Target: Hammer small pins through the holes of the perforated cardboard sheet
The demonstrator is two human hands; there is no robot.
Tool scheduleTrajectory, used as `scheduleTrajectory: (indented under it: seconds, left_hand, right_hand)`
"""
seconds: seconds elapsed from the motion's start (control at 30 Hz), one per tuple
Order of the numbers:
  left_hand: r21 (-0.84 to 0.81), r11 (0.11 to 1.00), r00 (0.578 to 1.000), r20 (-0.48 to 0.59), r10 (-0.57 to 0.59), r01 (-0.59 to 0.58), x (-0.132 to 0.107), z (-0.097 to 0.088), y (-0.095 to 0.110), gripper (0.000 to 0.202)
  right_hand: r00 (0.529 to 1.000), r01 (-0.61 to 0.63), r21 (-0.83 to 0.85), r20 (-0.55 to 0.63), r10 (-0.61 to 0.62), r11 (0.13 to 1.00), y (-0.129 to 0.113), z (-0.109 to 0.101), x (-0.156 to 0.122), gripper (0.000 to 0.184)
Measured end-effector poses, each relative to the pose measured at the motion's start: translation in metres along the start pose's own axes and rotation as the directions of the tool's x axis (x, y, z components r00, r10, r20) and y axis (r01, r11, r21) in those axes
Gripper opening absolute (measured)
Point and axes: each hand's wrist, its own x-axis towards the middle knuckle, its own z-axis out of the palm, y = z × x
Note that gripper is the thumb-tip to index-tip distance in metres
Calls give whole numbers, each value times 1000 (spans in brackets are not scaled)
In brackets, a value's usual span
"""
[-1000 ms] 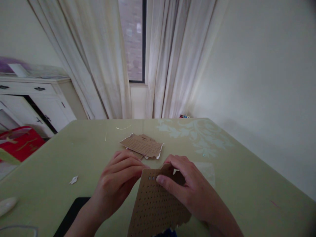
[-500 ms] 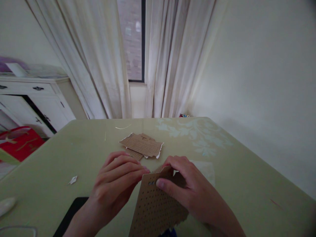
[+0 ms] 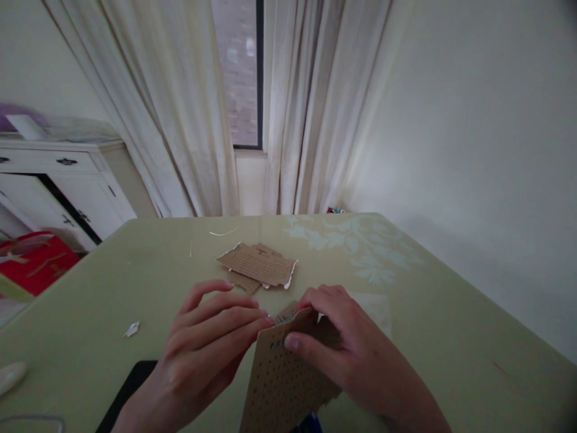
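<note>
A brown piece of perforated cardboard (image 3: 280, 380) stands tilted up before me, its lower edge ragged. My right hand (image 3: 349, 346) pinches its top edge, thumb on the near face and fingers behind. My left hand (image 3: 205, 346) is at the upper left corner, fingers stretched out and slightly apart, tips touching or close to the edge; its thumb is hidden. Behind the top edge shows another strip of cardboard with small marks. Something dark blue (image 3: 310, 423) peeks out below the piece, mostly hidden. Farther back lies a small stack of torn perforated cardboard pieces (image 3: 259, 264).
The green tabletop (image 3: 433, 337) carries a white scrap (image 3: 132, 329), a black flat object (image 3: 128, 391) by my left forearm, and a pale rounded object (image 3: 11, 377) at the left edge. A red bag (image 3: 40, 261) stands beside the table, near a white cabinet (image 3: 97, 180).
My left hand's fingers have spread a little and shifted slightly left. The cardboard's top edge has tipped slightly, showing more of the strip behind it. My right hand keeps its grip.
</note>
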Motion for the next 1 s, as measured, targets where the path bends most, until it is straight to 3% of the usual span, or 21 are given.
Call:
scheduleTrajectory:
  seconds: [0.2, 0.3, 0.37, 0.5, 0.63, 0.83, 0.93, 1.0]
  left_hand:
    - [-54, 998, 1000, -15, 10, -11, 1, 2, 4, 23]
    - [-110, 992, 998, 8, -69, 69, 0, 5, 1, 20]
    - [-102, 984, 990, 19, -143, 144, -1, 6, -2, 29]
    - [-42, 971, 968, -83, -237, 234, -2, 2, -1, 37]
    - [-18, 982, 979, -70, -191, 190, 0, 9, 6, 34]
    - [-53, 997, 996, -57, -67, 64, -4, 28, 11, 29]
    - [-18, 1000, 995, -101, 9, -11, -10, 20, 32, 32]
    - [-13, 1000, 996, -84, -3, 2, -13, 9, 43, 33]
  right_hand:
    - [1000, 10, -3, 15, -10, 1000, -2, 0, 1, 17]
    - [1000, 14, 1, -3, -14, 1000, -1, 0, 2, 16]
    - [999, -1, -38, -48, -1, 999, 0, 0, 5, 16]
    - [987, -46, -189, -161, 16, 981, 3, 5, 10, 18]
    - [982, -17, -287, -186, -38, 958, 0, 9, 11, 19]
    - [992, 13, -307, -115, -51, 952, -4, 11, 6, 16]
    - [993, -18, -389, -118, -31, 921, 3, 14, 12, 15]
    - [990, -70, -468, -141, 3, 881, 10, 15, 18, 15]
